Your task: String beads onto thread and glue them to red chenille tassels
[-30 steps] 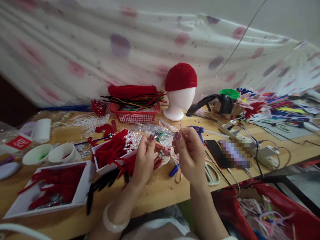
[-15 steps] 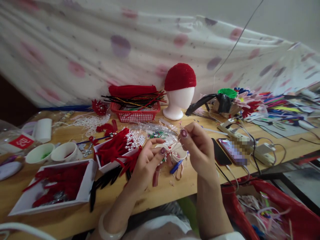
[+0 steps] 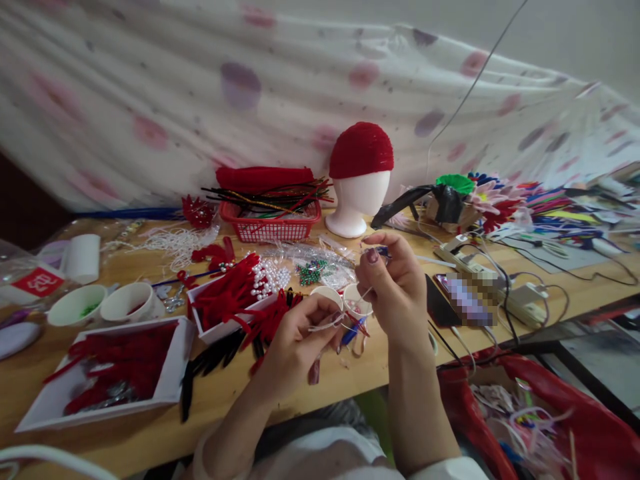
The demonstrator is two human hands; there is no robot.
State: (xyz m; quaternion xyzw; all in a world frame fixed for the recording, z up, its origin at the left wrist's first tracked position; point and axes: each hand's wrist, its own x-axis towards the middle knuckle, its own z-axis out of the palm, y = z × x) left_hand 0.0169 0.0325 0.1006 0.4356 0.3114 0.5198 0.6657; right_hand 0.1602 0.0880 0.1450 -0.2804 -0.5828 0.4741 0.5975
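Note:
My left hand [image 3: 301, 343] is closed in a pinch on a thin white cord [image 3: 326, 325] above the front part of the table. To its right and a little higher is my right hand [image 3: 393, 283], with thumb and forefinger pressed together; a short pale strand of the cord shows below these fingers. Whether it is one continuous piece between the hands I cannot tell. Just behind the hands stand two small white cups [image 3: 356, 301], one with pinkish beads inside. A blue object [image 3: 354, 329] like a pen cap lies beneath them.
White boxes hold red fuzzy pieces [image 3: 120, 360] and white pearl beads [image 3: 270, 277]. At the back stand a red basket [image 3: 273, 230] and a foam head [image 3: 361, 193] with a red cap. Phones [image 3: 465, 300] and a power strip [image 3: 520, 300] lie right, above a red-lined bin [image 3: 560, 420].
My left hand has turned and closed from spread fingers into a pinch, and the white cord now shows at its fingertips. My right hand has moved slightly and still pinches.

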